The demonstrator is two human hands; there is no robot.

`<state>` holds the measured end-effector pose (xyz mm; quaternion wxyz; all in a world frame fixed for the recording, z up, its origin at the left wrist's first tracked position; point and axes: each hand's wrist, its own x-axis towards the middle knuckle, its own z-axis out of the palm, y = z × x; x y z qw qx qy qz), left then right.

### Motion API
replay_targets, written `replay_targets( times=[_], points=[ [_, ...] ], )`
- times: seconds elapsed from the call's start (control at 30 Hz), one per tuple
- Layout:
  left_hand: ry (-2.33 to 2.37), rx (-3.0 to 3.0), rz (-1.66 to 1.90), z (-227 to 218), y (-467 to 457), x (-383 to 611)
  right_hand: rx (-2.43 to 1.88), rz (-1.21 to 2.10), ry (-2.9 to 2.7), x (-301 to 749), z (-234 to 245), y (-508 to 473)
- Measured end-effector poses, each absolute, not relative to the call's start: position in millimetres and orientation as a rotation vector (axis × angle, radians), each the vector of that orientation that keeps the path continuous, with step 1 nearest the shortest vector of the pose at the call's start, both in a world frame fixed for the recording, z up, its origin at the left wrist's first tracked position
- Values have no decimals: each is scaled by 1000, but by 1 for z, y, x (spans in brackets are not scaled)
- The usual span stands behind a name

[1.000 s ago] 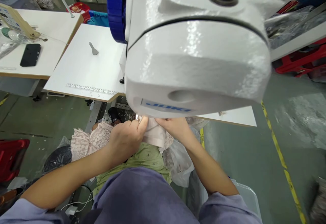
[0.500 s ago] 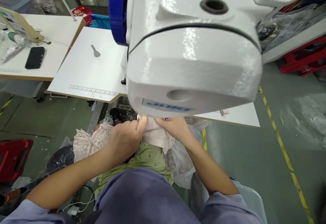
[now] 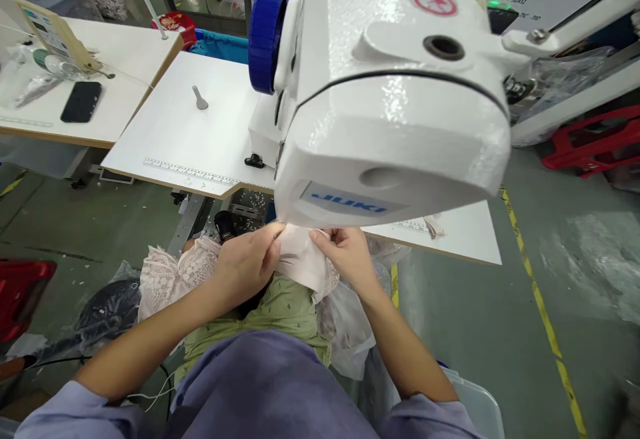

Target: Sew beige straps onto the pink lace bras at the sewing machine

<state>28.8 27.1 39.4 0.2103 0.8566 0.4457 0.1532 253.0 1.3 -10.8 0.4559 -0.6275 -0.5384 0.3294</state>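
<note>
A large white sewing machine (image 3: 395, 106) with a blue handwheel (image 3: 264, 39) fills the upper middle and hides the needle area. Just below its front, my left hand (image 3: 247, 266) and my right hand (image 3: 347, 252) both pinch a pale pink piece of fabric (image 3: 303, 259), one on each side. The fingers of both hands are closed on the cloth. The fabric's far edge runs under the machine head, out of sight. More pink lace fabric (image 3: 170, 276) lies on my lap to the left.
The white sewing table (image 3: 185, 139) carries a printed ruler strip and a small grey lever. A second table at left holds a black phone (image 3: 81, 101) and a control box. Plastic bags (image 3: 350, 326), a clear bin and red stools (image 3: 20, 286) stand on the green floor.
The view has shifted, so the machine head sits further right and higher. Both hands have stayed on the pink fabric, a little more of which shows below the machine.
</note>
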Motion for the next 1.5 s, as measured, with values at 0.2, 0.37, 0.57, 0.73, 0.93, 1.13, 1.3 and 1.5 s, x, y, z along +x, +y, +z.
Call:
replay_targets(
  times=[0.2,0.37,0.57,0.73,0.93,1.13,1.3,1.5],
  points=[
    [1070,1693,358,38,35,15,-1620,816,-1344,237,-11,-42],
    [892,1499,326,35,25,2,-1485,1063,-1315,194,-6,-88],
    [1169,1467,490,63,15,-56,-1087,1430,-1226,122,-15,-51],
    [1233,1485,450,66,18,-88,-907,1809,-593,90,-26,-6],
    [1527,1742,418,0,23,-66,-1208,1398,-662,103,-61,-23],
    [1231,1345,535,-49,5,-24,-1485,870,-1361,121,-90,-50],
    [1277,1414,642,-36,1,-12,-1470,847,-1534,147,-87,-64],
    [1132,1329,605,-12,-5,-6,-1502,634,-1552,165,-64,-57]
  ],
)
